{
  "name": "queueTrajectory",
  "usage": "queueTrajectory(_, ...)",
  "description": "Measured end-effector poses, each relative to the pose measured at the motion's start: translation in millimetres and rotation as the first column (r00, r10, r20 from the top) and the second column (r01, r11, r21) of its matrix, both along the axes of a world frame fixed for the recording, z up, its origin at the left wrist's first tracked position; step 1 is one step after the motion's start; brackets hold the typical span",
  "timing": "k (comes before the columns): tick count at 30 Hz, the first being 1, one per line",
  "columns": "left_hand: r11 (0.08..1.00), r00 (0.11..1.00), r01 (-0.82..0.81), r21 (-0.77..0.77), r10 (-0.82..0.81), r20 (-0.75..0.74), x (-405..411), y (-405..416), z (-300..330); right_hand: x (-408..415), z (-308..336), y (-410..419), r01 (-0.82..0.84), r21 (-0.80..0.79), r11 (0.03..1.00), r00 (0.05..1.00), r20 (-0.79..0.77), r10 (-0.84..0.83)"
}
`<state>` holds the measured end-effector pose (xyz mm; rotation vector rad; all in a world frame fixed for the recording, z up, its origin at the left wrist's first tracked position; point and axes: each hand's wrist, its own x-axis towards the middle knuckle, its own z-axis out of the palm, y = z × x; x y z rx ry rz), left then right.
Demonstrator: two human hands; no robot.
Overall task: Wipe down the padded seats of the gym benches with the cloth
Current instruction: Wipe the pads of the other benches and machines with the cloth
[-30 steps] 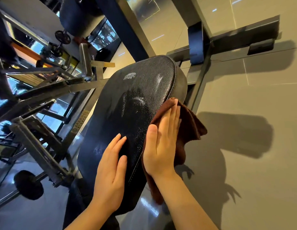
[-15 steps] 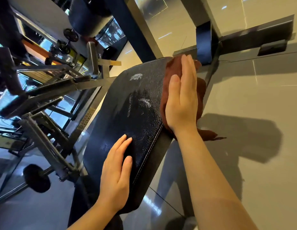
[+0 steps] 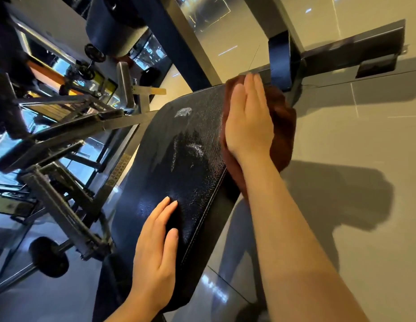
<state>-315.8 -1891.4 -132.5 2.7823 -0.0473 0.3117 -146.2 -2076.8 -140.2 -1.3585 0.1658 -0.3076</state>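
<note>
While left hand (image 3: 156, 249) stays flat on seat (image 3: 179, 159) | right hand (image 3: 247, 119), fingers straight, pushed cloth (image 3: 283, 126) farther up.

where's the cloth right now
In the head view the brown cloth lies at the far right corner of the black seat pad, pressed flat under the right hand and spilling over the pad's right edge.

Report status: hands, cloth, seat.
Right hand flat on brown cloth at the seat's far right edge. Left hand flat on near end. Nothing obstructing.
</note>
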Motion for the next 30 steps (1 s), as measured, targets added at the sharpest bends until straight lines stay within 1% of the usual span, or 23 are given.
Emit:
queueTrajectory(2, 1.0, 1.0, -0.018, -0.003, 0.018, -0.004, -1, 1, 1, 17, -2, -12, -0.108, -0.022, 0.994, 0.994, -0.007, 0.108)
queueTrajectory(3, 1.0, 1.0, -0.02, -0.004, 0.02, -0.003, 0, 1, 2, 17, -3, -12, -0.115, -0.033, 0.993, 0.993, 0.001, 0.115)
queueTrajectory(4, 1.0, 1.0, -0.017, 0.001, 0.017, -0.003, 0, 1, 2, 14, -4, -9, -0.091, -0.037, 0.995, 0.996, 0.006, 0.092)
queueTrajectory(6, 1.0, 1.0, -0.007, 0.016, 0.007, 0.001, 0, 1, 2, 4, -5, -1, 0.019, -0.03, 0.999, 1.0, 0.0, -0.019)
queueTrajectory(9, 1.0, 1.0, -0.002, 0.011, 0.002, 0.016, 0, 2, 1, -31, -17, 23, 0.162, 0.074, 0.984, 0.986, 0.027, -0.165)
queueTrajectory(11, 1.0, 1.0, 0.01, -0.004, -0.01, 0.016, 0, 2, 1, -65, -29, 48, 0.182, 0.118, 0.976, 0.981, 0.045, -0.189)
queueTrajectory(14, 1.0, 1.0, 0.019, 0.012, -0.02, 0.01, 0, 1, 3, -101, -36, 82, 0.171, 0.117, 0.978, 0.983, 0.039, -0.177)
queueTrajectory(16, 1.0, 1.0, 0.012, 0.018, -0.012, 0.003, -2, 0, 3, -103, -33, 87, 0.197, 0.099, 0.975, 0.98, 0.02, -0.199)
queueTrajectory(19, 1.0, 1.0, 0.014, 0.006, -0.014, 0.014, -4, -1, 3, -81, -24, 69, 0.219, 0.126, 0.967, 0.975, 0.019, -0.223)
queueTrajectory(21, 1.0, 1.0, 0.009, 0.007, -0.009, 0.025, -2, -2, 3, -50, -18, 41, 0.198, 0.132, 0.971, 0.98, 0.01, -0.201)
queueTrajectory(22, 1.0, 1.0, 0.002, 0.005, -0.002, 0.023, -1, -2, 3, -32, -15, 24, 0.163, 0.105, 0.981, 0.986, -0.003, -0.164)
queueTrajectory(23, 1.0, 1.0, -0.004, 0.002, 0.004, 0.015, 0, -2, 2, -13, -13, 8, 0.086, 0.072, 0.994, 0.996, -0.023, -0.085)
queueTrajectory(25, 1.0, 1.0, -0.015, -0.007, 0.015, 0.008, -1, -1, 2, 18, -10, -19, -0.146, 0.04, 0.988, 0.986, -0.076, 0.149)
queueTrajectory(26, 1.0, 1.0, -0.015, -0.013, 0.015, 0.007, -1, 0, 1, 29, -10, -27, -0.223, 0.045, 0.974, 0.97, -0.092, 0.227)
queueTrajectory(27, 1.0, 1.0, -0.018, -0.015, 0.018, 0.004, -1, 0, 2, 34, -10, -31, -0.266, 0.064, 0.962, 0.958, -0.095, 0.271)
queueTrajectory(29, 1.0, 1.0, -0.022, -0.012, 0.022, 0.002, -1, 0, 2, 31, -10, -30, -0.266, 0.103, 0.958, 0.958, -0.085, 0.275)
queueTrajectory(30, 1.0, 1.0, -0.018, -0.006, 0.018, 0.007, 0, 0, 3, 26, -13, -25, -0.223, 0.126, 0.967, 0.969, -0.08, 0.233)
